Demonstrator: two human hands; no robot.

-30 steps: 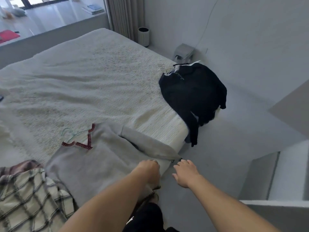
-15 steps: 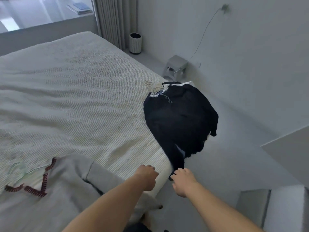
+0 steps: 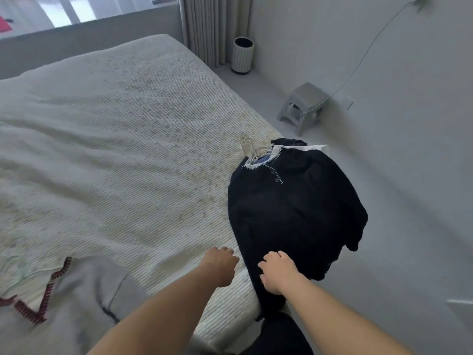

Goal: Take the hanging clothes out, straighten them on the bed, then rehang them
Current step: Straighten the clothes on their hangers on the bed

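A black sweater (image 3: 294,208) with white stitching at the collar lies over the right edge of the bed (image 3: 115,162), its lower part hanging off the side. Pale hangers (image 3: 249,148) stick out at its collar. My right hand (image 3: 277,271) lies on the sweater's lower left part, fingers curled into the fabric. Just left of that edge, my left hand (image 3: 221,265) hovers over the bedspread in a fist, holding nothing. A grey sweater (image 3: 84,298) with dark red trim is spread at the lower left.
A small grey stool (image 3: 304,106) stands by the right wall with a thin cable running up from it. A ribbed white bin (image 3: 242,55) sits beside the curtain (image 3: 212,26). Grey floor runs along the bed's right side.
My view and both hands shifted right, away from the grey sweater. My left hand let go of the grey sweater. My right hand reached the black sweater's lower part.
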